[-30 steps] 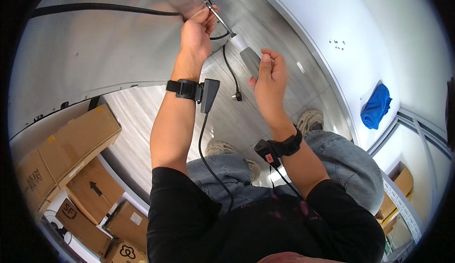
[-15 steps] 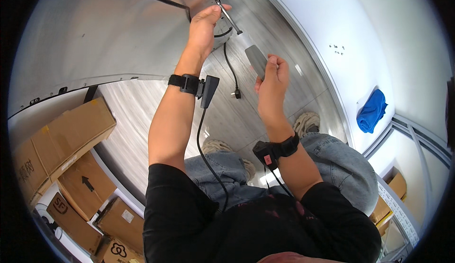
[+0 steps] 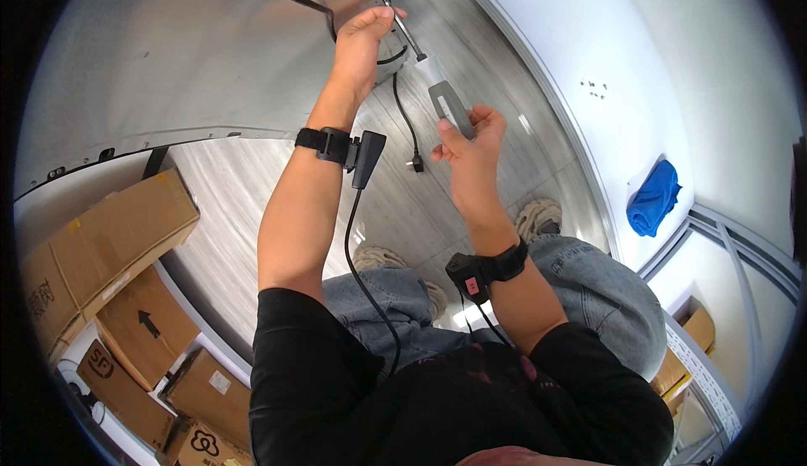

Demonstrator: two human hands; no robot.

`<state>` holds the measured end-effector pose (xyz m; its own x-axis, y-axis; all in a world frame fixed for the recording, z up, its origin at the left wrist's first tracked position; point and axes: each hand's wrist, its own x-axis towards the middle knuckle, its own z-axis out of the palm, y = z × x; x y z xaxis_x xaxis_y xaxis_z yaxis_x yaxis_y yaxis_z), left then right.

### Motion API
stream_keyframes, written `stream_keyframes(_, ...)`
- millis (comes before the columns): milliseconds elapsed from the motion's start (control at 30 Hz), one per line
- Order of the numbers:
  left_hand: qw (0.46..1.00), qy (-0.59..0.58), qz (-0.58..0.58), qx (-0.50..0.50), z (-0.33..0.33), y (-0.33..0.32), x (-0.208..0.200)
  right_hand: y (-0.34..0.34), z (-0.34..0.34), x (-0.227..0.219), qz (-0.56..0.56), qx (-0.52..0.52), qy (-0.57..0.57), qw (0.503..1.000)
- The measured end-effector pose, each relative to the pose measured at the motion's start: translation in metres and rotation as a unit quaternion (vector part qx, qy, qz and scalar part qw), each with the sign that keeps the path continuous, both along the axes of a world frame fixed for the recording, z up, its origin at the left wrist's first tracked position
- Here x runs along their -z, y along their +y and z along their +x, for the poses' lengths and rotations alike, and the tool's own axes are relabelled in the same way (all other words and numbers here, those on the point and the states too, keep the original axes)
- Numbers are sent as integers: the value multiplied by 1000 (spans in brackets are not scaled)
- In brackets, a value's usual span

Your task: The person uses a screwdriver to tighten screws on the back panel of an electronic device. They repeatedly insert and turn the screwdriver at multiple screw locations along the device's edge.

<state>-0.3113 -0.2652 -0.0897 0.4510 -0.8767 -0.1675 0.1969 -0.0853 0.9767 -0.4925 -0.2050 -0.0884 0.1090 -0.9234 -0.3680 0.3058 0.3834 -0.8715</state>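
A screwdriver point(image 3: 450, 109) with a grey handle and a long metal shaft slants from my right hand up to the corner of a large metal panel point(image 3: 210, 71). Its tip meets the panel's edge, near a small fixing too tiny to make out. My left hand point(image 3: 363, 42) is closed at the upper shaft, thumb and fingers pinching it close to the tip. Around the lower end of the handle, my right hand point(image 3: 472, 151) has its thumb on one side and fingers on the other. A black cable point(image 3: 403, 109) with a plug hangs from beneath the panel corner.
On the white surface at right lie several small screws point(image 3: 593, 89) and a folded blue cloth point(image 3: 654, 199). Cardboard boxes point(image 3: 126, 231) are stacked at lower left. A metal frame point(image 3: 740, 252) stands at far right. My wrists carry strapped devices with trailing cables point(image 3: 361, 273).
My right hand has shifted its grip on the handle, and the handle has turned, showing a pale marking. My left hand stays at the shaft.
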Motion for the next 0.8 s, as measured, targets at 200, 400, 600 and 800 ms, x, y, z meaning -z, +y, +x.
stream_keyframes(200, 1000, -29, 10, -2, -1, 3, -1, -5, -16, -9, 72, -96, -20, 993)
stream_keyframes(400, 1000, -19, 20, -5, -4, 1, -2, -1, 2, 5, -51, 51, 29, 997)
stream_keyframes(600, 1000, -10, 20, -15, -5, 3, -4, -6, -12, -4, -4, -47, 54, 997)
stream_keyframes(800, 1000, -19, 21, -13, -2, 4, -3, 4, -9, 3, -162, -31, 182, 969)
